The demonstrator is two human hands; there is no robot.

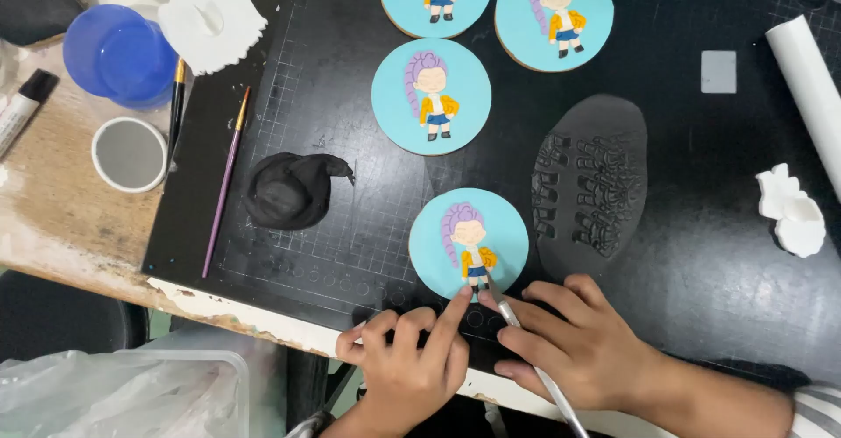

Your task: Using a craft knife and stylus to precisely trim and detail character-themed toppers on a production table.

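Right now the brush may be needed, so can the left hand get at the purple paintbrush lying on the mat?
Probably yes: the left hand holds nothing, and bare mat lies between it and the purple paintbrush.

Both hands crowd the near mat edge: the left hand (407,359) and right hand (574,337) meet at the nearest cookie (469,243), leaving no gap between them. Left of the left hand the mat is bare up to a black lump (292,191) and a brush (226,184). Beyond the right hand lies a cut black sheet (591,184); further right is open mat up to a white piece (791,210).
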